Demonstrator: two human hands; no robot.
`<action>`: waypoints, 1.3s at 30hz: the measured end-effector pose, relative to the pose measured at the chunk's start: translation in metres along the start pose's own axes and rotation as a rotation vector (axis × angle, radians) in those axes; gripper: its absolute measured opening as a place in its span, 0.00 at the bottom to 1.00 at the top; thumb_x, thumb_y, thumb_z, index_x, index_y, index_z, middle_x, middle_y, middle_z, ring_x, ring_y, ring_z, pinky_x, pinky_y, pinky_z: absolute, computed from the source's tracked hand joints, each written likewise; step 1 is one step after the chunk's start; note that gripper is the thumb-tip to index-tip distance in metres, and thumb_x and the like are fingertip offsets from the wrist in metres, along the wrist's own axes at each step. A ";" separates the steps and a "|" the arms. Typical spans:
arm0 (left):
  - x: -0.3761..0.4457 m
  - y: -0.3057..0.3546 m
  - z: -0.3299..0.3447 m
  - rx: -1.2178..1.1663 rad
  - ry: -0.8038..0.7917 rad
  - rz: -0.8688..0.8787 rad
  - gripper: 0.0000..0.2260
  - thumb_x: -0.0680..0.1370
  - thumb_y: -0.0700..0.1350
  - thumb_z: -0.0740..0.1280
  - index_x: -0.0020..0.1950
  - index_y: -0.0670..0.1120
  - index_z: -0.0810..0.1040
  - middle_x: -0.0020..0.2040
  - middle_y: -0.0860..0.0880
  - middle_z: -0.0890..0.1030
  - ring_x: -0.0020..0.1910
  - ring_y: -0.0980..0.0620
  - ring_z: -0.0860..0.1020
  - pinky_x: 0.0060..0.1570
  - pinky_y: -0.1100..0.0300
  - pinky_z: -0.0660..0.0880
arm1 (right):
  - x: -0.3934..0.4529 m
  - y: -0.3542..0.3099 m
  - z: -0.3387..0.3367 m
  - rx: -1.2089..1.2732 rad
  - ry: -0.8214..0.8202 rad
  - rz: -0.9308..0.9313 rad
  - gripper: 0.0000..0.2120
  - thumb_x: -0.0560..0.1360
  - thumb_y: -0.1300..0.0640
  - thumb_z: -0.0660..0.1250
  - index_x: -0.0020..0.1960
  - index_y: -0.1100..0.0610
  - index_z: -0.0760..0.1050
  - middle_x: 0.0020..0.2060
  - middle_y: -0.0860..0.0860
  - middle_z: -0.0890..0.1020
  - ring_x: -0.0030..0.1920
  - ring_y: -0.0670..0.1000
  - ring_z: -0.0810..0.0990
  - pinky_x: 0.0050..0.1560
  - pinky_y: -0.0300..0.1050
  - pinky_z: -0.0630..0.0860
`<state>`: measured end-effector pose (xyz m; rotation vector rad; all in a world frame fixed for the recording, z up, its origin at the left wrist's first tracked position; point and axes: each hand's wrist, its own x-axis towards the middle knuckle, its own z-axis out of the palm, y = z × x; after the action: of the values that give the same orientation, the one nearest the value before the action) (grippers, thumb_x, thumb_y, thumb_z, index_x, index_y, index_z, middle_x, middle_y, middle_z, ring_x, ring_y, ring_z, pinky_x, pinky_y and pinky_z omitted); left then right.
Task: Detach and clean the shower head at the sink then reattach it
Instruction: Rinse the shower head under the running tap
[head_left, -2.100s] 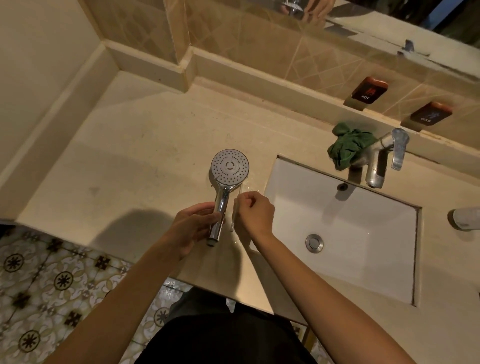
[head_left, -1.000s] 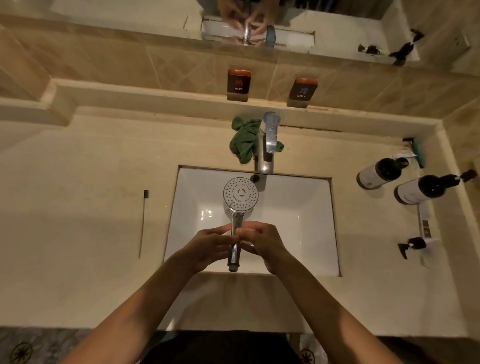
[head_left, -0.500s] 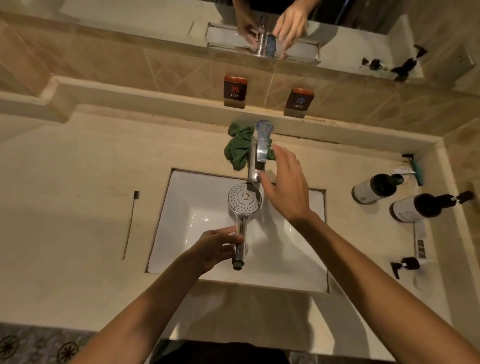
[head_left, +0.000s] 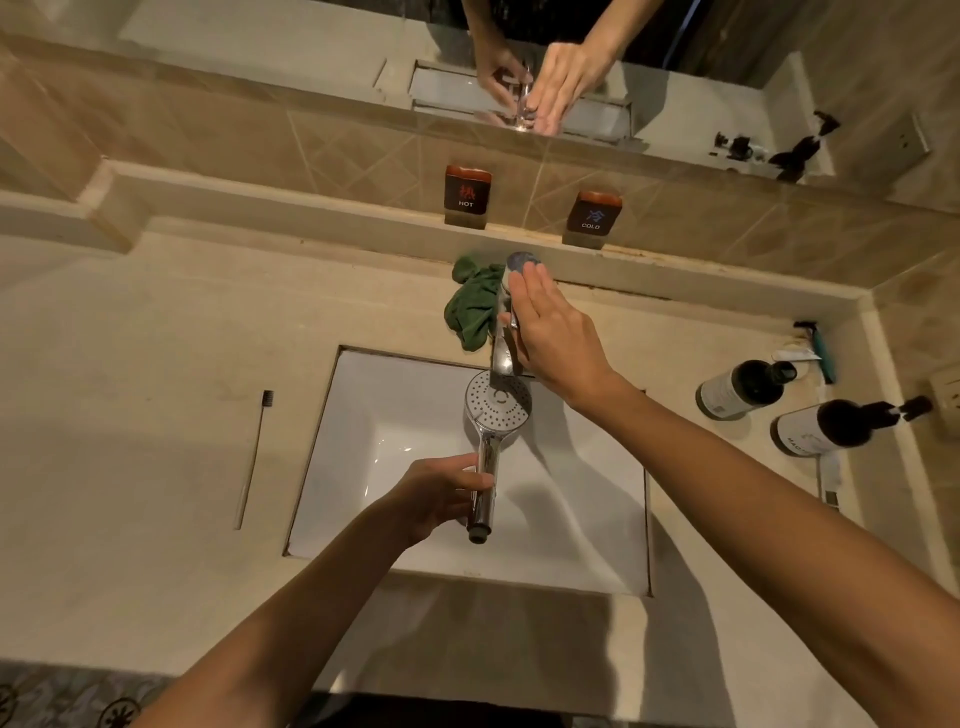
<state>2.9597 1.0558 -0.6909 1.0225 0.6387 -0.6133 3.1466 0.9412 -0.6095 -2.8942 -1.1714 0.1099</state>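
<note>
A chrome shower head (head_left: 497, 408) with a round perforated face is held over the white sink basin (head_left: 587, 499), face up, its top just under the spout of the chrome tap (head_left: 505, 348). My left hand (head_left: 436, 496) grips the shower head's handle near its lower end. My right hand (head_left: 553, 332) lies with flat, straight fingers on the tap's lever handle (head_left: 519, 260). No water is seen running.
A green cloth (head_left: 470, 306) is bunched on the counter left of the tap. A toothbrush (head_left: 254, 457) lies on the counter left of the basin. Two dark pump bottles (head_left: 748, 387) (head_left: 836, 426) stand at the right. HOT (head_left: 466, 195) and COLD (head_left: 592, 215) signs sit on the ledge.
My right hand let go of the shower head handle and moved up onto the tap lever. My left hand carried the shower head from the left counter to over the basin, under the spout.
</note>
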 end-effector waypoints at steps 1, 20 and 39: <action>0.000 -0.001 0.002 -0.001 0.004 -0.003 0.22 0.69 0.40 0.74 0.62 0.34 0.79 0.50 0.37 0.77 0.49 0.39 0.77 0.55 0.44 0.73 | 0.000 0.000 -0.001 0.016 -0.004 0.004 0.27 0.88 0.55 0.53 0.83 0.64 0.49 0.82 0.63 0.53 0.83 0.60 0.51 0.74 0.55 0.68; -0.003 -0.010 0.011 -0.127 0.074 -0.051 0.19 0.75 0.34 0.71 0.67 0.36 0.78 0.57 0.34 0.80 0.54 0.37 0.80 0.64 0.45 0.75 | -0.031 -0.010 0.024 0.669 0.266 0.374 0.29 0.83 0.55 0.64 0.81 0.54 0.59 0.79 0.53 0.65 0.77 0.50 0.65 0.74 0.42 0.61; 0.012 -0.026 -0.008 -0.063 0.067 -0.008 0.18 0.76 0.34 0.70 0.64 0.47 0.82 0.60 0.34 0.82 0.61 0.36 0.81 0.61 0.46 0.79 | -0.116 -0.065 0.104 1.557 -0.363 0.899 0.07 0.75 0.59 0.71 0.52 0.58 0.85 0.50 0.58 0.87 0.52 0.57 0.86 0.49 0.53 0.85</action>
<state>2.9469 1.0505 -0.7173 0.9848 0.7169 -0.5649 3.0111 0.9067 -0.7032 -1.6472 0.3650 0.9986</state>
